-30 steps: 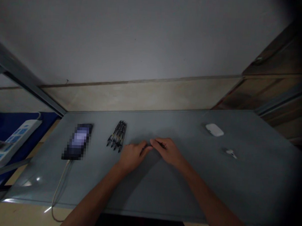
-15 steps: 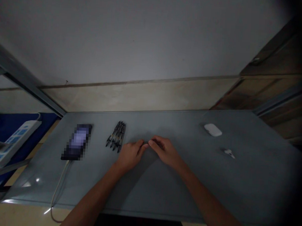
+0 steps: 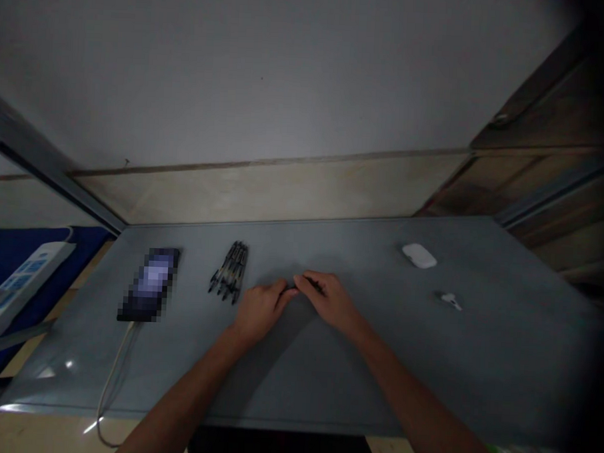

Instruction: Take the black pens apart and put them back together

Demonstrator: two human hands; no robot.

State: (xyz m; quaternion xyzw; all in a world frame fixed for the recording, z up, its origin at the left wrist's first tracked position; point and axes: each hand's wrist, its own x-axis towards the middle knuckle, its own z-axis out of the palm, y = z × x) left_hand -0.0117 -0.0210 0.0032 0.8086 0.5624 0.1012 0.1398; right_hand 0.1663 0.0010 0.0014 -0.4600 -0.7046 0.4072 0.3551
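My left hand (image 3: pixel 261 310) and my right hand (image 3: pixel 326 301) meet at the middle of the grey table (image 3: pixel 356 362), their fingertips together on a thin black pen (image 3: pixel 307 286). Most of that pen is hidden by my fingers. Left of my hands lies a bundle of black pens (image 3: pixel 230 271), side by side and not touched. Further left rests a smartphone (image 3: pixel 150 285) with a pixelated, lit screen. To the right are a white earbud case (image 3: pixel 419 256) and a small white earbud (image 3: pixel 449 300).
A white charging cable (image 3: pixel 116 372) runs from the phone over the table's near edge. A white power strip (image 3: pixel 16 284) lies on blue cloth beyond the left side. A metal rail stands at the left, with a wall behind the table and wooden panels at the right.
My fingertips have closed slightly around the black pen. Everything in view sits a little further left and higher in the picture, as the head view has shifted.
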